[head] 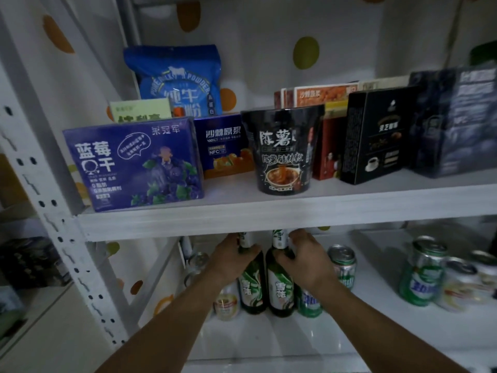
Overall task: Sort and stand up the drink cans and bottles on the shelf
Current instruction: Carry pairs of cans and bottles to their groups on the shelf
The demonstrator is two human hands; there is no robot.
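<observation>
Both hands work on the lower shelf (269, 337), and each is wrapped round a green bottle. The left hand (232, 255) grips the left bottle (252, 288) at the neck, just under the cap. The right hand (306, 261) grips the right bottle (281, 290) at the neck and shoulder. The bottles stand upright side by side, almost touching, toward the front left of the shelf. Their caps sit close under the upper board (269, 219).

The step in hand appears to be setting this pair into a tidy row. With so little room above the caps, it would go best with the bottles vertical and slid rather than lifted. Each base should be flat on the shelf before the fingers loosen.

Cans crowd the pair. A pale can (227, 302) stands just left of the left bottle, and a near can (309, 302) stands just right of the right bottle, under the right wrist. A rear can (344, 265) stands behind that hand. The right wrist is the likeliest thing to knock one over, so drawing it straight back seems safest. The far cans (422, 275) stand upright, well apart to the right.
</observation>
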